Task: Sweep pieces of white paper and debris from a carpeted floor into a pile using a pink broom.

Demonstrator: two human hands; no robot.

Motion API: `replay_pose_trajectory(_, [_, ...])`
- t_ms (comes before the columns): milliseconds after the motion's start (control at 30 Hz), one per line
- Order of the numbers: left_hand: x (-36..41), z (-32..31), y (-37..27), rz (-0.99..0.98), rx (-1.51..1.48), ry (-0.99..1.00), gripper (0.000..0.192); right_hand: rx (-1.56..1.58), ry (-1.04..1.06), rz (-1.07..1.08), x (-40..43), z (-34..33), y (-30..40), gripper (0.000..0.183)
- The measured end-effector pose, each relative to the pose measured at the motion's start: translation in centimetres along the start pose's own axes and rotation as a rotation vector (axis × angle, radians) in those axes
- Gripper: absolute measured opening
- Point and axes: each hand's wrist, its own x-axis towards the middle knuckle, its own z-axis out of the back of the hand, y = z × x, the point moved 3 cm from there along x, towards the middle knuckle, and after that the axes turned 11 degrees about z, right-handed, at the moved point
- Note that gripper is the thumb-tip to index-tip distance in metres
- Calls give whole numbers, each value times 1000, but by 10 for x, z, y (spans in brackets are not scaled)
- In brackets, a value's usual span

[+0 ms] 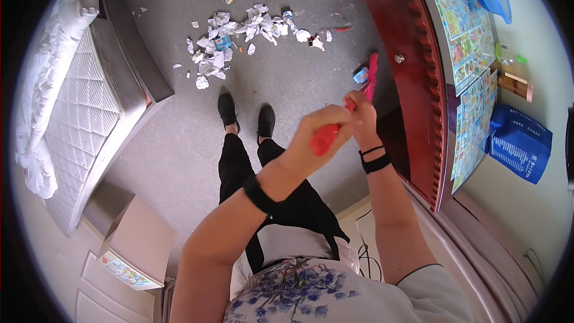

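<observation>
Both my hands are closed around the red handle of a broom. My left hand (pixel 316 137) grips near the handle's end (pixel 325 140), and my right hand (pixel 362 114) holds it a little further along. The pink broom head (pixel 372 74) is at the floor beside the red cabinet, next to a crumpled blue wrapper (pixel 360 75). Crumpled white paper (pixel 215 60) lies scattered on the grey floor beyond my feet, with a blue packet (pixel 223 43) among it. A thin red piece (pixel 341 29) lies right of the paper.
A dark red cabinet (pixel 410 98) with a round knob runs along the right, under a printed table cover (pixel 471 130). A bed with a white mattress (pixel 83 103) stands left. A box-like cabinet (pixel 139 237) is at lower left, and black cables (pixel 368 251) hang at lower right.
</observation>
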Motion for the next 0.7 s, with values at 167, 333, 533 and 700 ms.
replay_pose_trajectory(167, [-10, 61, -70, -38, 114, -100, 3, 100, -49, 136, 45, -25, 75, 11])
replay_pose_trajectory(333, [-43, 106, -155, -24, 274, -294, 5, 183, -51, 279, 78, -43, 172, 13])
replay_pose_trajectory(533, [-91, 114, -229, -216, 419, -319, 12, 274, -24, 439, 82, -29, 259, 11])
replay_pose_trajectory(700, [-93, 121, -239, -189, 356, -335, 11, 244, 58, 468, 93, -6, 273, 20])
